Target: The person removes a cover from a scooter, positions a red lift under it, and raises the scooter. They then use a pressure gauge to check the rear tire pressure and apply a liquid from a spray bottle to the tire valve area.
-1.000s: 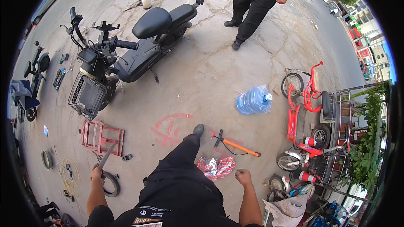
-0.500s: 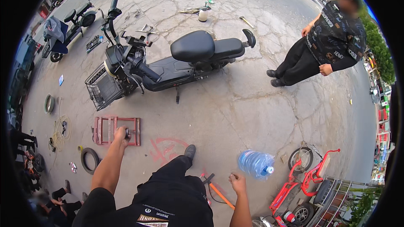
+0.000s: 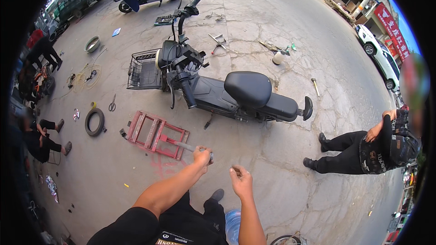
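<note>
My left hand (image 3: 203,158) is closed around the end of a grey metal bar (image 3: 184,145). That bar slopes up from a worn red metal lift frame (image 3: 156,132) lying on the concrete. Just to the right hangs my right hand (image 3: 241,181), raised in the air with nothing visible in it. Its fingers are loosely bent, with the thumb slightly apart. Beyond both hands stands a black electric scooter (image 3: 247,93) with a front wire basket (image 3: 145,70). The frame lies on its near side, below the handlebars.
A black tyre (image 3: 95,123) and scissors (image 3: 112,103) lie left of the frame. A blue water jug (image 3: 233,226) stands by my right forearm. At the right is a standing person (image 3: 349,152); a seated person (image 3: 43,140) is at the left. A hammer (image 3: 315,87) lies beyond the scooter.
My view has turned and shifted left. The left hand has swung away from above the red frame, and the grey bar now shows in its grip. The right hand has come up closer to it.
</note>
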Motion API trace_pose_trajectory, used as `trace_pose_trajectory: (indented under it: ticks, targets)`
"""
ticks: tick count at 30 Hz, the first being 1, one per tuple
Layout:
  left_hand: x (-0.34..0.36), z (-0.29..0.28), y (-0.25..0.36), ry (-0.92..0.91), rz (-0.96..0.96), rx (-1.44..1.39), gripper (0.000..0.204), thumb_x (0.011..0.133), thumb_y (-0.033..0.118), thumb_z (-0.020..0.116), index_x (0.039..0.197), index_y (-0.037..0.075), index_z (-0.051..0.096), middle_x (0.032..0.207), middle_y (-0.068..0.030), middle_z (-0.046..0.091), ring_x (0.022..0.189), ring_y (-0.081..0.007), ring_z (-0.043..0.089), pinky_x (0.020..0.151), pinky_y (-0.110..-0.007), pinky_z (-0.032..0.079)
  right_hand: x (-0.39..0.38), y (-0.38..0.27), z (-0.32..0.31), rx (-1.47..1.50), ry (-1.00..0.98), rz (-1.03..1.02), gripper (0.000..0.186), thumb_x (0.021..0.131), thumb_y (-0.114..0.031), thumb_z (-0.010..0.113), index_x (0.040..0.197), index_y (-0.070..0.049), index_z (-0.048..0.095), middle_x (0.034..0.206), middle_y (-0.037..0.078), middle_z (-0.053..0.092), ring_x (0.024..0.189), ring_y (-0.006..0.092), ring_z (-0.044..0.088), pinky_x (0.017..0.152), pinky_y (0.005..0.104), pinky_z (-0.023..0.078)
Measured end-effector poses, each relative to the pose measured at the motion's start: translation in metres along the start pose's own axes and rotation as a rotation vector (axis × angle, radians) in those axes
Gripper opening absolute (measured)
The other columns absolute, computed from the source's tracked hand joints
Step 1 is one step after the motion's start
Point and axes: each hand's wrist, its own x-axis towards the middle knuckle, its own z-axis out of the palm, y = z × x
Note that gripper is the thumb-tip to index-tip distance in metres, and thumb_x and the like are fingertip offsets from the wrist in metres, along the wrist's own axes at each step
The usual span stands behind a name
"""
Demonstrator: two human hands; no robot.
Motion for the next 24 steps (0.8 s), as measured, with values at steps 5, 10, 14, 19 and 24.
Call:
trace_pose_trajectory:
  ticks: [5,10,14,19,24]
  targets:
    - [-0.037,0.086,-0.068,-0.065,-0.008,-0.049,0.03,0.09,0.01,0.068,0.113,0.012,0.049,0.091,-0.0075,0.059,0.075,-0.02,0.06,0.057,-0.035,0.051,0.037,-0.004,-0.048,-0.27,-0.049,-0.275,0.047,0.088,-0.032,0.074,0.118,0.003,0.068,0.109,0.023,0.071,0.093,0.0325,0.071,0.082,0.0407,0.056]
    - [-0.076,0.156,-0.152,-0.211,-0.077,-0.064,0.047,0.093,0.025,0.069,0.129,0.009,0.043,0.111,-0.0122,0.064,0.099,-0.0228,0.065,0.077,-0.036,0.054,0.046,0.028,-0.105,-0.357,-0.045,-0.12,0.049,0.086,-0.036,0.075,0.114,0.004,0.069,0.108,0.023,0.071,0.094,0.0338,0.07,0.085,0.0422,0.054]
    - [-0.133,0.216,-0.192,-0.342,-0.107,0.24,0.062,0.09,0.034,0.071,0.137,0.01,0.038,0.122,-0.0147,0.062,0.111,-0.0257,0.063,0.087,-0.039,0.053,0.039,0.102,-0.18,-0.108,-0.053,0.146,0.042,0.09,-0.033,0.073,0.111,0.004,0.071,0.101,0.019,0.073,0.092,0.0252,0.069,0.082,0.0378,0.053]
    - [-0.181,0.257,-0.226,-0.53,-0.17,0.459,0.073,0.086,0.038,0.076,0.139,0.01,0.035,0.125,-0.0173,0.06,0.114,-0.0244,0.06,0.088,-0.038,0.052,0.0,0.114,-0.249,0.013,0.177,0.274,0.036,0.094,-0.026,0.07,0.109,0.007,0.071,0.096,0.014,0.073,0.088,0.0185,0.065,0.08,0.033,0.052]
    - [-0.187,0.256,-0.287,-0.895,-0.206,0.303,0.075,0.085,0.025,0.073,0.143,0.006,0.031,0.097,-0.0102,0.06,0.071,-0.0158,0.062,0.059,-0.03,0.052,-0.036,0.142,-0.281,-0.109,0.287,0.292,0.036,0.094,-0.025,0.069,0.108,0.008,0.072,0.092,0.017,0.074,0.086,0.02,0.068,0.079,0.0342,0.053]
